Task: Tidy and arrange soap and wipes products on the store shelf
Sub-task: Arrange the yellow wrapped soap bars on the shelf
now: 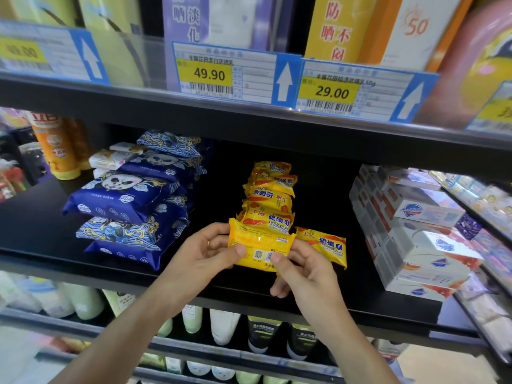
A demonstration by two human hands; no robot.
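Black shelf point(41, 217): both hands' grip pinches yellow soap bar point(260, 245).

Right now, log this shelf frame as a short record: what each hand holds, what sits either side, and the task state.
left hand: grips the held soap bar's left end
right hand: pinches its right end
held soap bar: yellow wrapper, barcode side up, in front of the row
soap row: yellow bars lined front to back
loose soap bar: lies right of the row
wipes packs: blue, stacked at left
boxed soap: white boxes stacked at right
task state: bar in hand, not yet shelved
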